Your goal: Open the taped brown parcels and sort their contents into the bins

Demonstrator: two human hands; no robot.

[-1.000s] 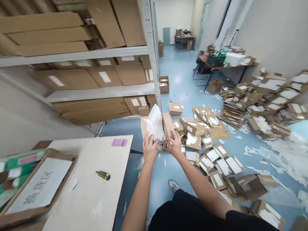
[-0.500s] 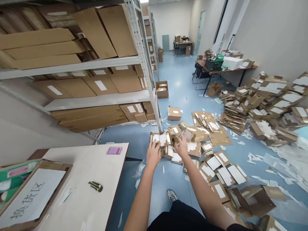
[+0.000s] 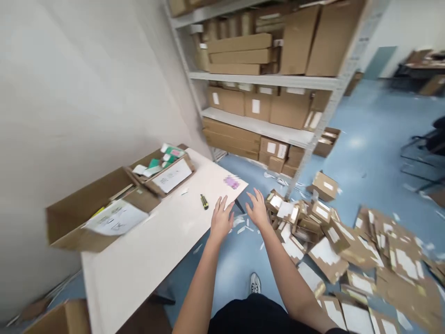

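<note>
My left hand is open with its fingers spread, over the near edge of the white table. Just left of its fingers lies a box cutter with a yellow and black body. A pixelated purple patch covers something flat at the table's far corner. My right hand is open too, in the air beyond the table's end, holding nothing. Right of it, small cardboard boxes with white labels lie heaped on the floor.
Two open cartons with paper signs stand along the wall side of the table, one holding green and white packages. Behind is a metal shelf loaded with cartons. Flattened cardboard and paper scraps cover the floor at right.
My view has swung left from the floor boxes toward the table. Both hands have come away from the box heap and now hang near the table's edge, fingers spread.
</note>
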